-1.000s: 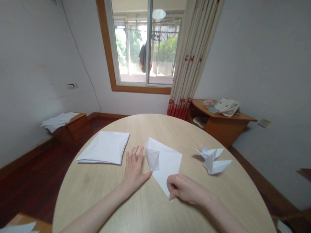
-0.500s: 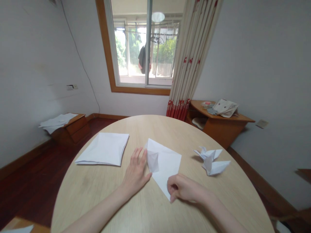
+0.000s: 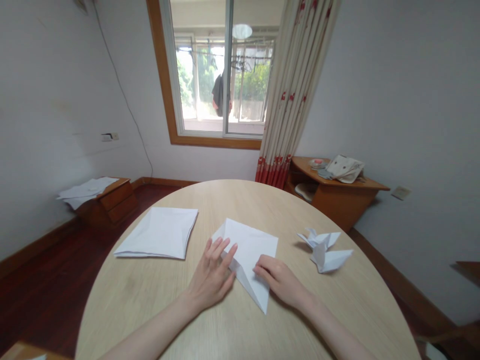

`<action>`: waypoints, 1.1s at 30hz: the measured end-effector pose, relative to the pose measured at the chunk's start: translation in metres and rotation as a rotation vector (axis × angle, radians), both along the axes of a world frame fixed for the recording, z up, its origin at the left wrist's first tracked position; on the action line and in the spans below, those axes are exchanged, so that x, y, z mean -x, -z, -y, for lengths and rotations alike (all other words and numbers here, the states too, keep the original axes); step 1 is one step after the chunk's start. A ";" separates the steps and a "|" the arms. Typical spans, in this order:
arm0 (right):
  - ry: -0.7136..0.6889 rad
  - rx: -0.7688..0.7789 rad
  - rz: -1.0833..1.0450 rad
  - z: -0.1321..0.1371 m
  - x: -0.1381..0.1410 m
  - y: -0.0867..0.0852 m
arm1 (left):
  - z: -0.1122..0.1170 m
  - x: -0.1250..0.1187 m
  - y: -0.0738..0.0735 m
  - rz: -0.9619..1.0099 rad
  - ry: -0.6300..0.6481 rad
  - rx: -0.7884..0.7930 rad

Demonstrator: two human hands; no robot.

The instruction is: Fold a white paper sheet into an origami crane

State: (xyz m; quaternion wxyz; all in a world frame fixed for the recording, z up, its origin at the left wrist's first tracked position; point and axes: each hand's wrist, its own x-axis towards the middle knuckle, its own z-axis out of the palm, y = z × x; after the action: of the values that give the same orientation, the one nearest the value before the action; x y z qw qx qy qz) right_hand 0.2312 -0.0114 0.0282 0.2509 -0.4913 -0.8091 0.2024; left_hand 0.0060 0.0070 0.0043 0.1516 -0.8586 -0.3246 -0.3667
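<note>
A white sheet of paper (image 3: 252,248), folded into a kite-like shape, lies in the middle of the round wooden table (image 3: 240,320). My left hand (image 3: 213,274) rests flat on its left edge, fingers stretched out over the fold. Fingers of my right hand (image 3: 276,278) are curled, with the fingertips pressing on the paper's middle. To the left lies a stack of white sheets (image 3: 156,233). Two folded paper figures (image 3: 324,248) sit to the right of my hands.
A low wooden cabinet (image 3: 107,200) with papers on it stands at the left wall. A corner shelf (image 3: 337,192) with a bag and small things is at the right, beside a curtain (image 3: 290,90) and a window (image 3: 221,70).
My left hand slid right onto the paper and flattened the raised flap. My right hand moved up from the paper's lower tip to its middle.
</note>
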 end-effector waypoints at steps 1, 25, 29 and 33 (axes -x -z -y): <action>-0.003 -0.048 0.011 0.000 0.000 0.001 | 0.001 0.000 -0.001 -0.009 -0.002 -0.018; -0.001 -0.206 0.083 -0.010 -0.003 0.035 | -0.011 0.011 0.005 0.007 -0.018 0.320; -0.024 -0.184 0.108 -0.011 -0.004 0.033 | -0.022 0.022 -0.002 -0.062 0.015 0.375; -0.024 -0.133 0.214 -0.011 -0.006 0.026 | -0.033 0.033 -0.011 -0.042 0.081 0.477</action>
State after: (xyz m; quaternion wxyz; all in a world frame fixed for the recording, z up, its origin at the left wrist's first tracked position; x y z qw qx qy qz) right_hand 0.2374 0.0000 0.0023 0.1927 -0.4828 -0.8486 0.0977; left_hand -0.0270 0.0401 0.0154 -0.0636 -0.8898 -0.3641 -0.2677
